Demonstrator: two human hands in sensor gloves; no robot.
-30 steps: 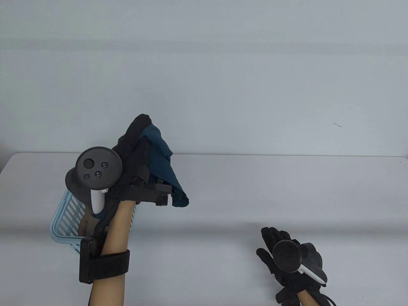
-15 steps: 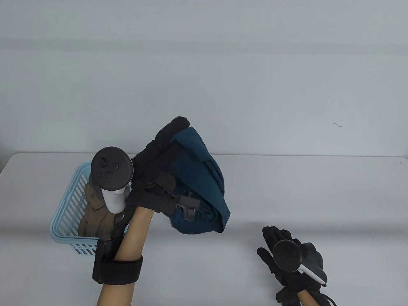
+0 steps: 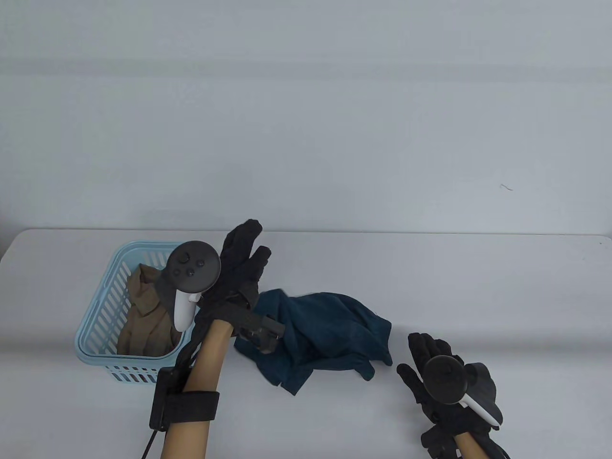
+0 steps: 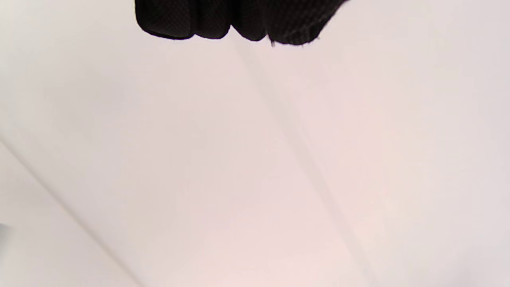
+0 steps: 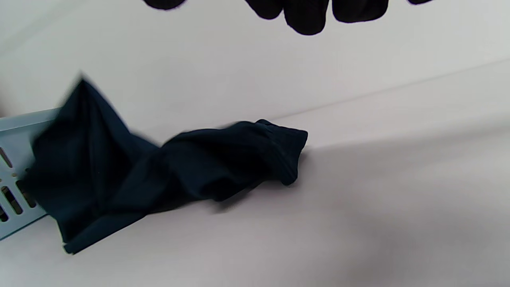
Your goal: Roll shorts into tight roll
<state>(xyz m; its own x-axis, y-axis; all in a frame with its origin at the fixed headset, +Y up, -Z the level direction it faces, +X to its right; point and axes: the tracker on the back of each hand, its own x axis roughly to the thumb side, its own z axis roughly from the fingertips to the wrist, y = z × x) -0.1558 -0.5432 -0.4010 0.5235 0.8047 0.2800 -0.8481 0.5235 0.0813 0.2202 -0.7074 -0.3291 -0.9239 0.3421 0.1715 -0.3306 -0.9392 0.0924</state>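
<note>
The dark teal shorts (image 3: 325, 334) lie crumpled on the table between my hands; they also show in the right wrist view (image 5: 167, 171). My left hand (image 3: 246, 258) is raised above their left end with fingers spread and holds nothing; its fingertips (image 4: 239, 20) show against bare wall in the left wrist view. My right hand (image 3: 430, 363) is open, palm down, just right of the shorts and apart from them.
A light blue slotted basket (image 3: 95, 330) stands at the left with a tan garment (image 3: 146, 311) inside; its corner shows in the right wrist view (image 5: 16, 167). The table's far edge meets a plain wall.
My left hand carried the shorts rightward out over the table and let go; they dropped onto the table. My right hand shifted slightly right and nearer.
</note>
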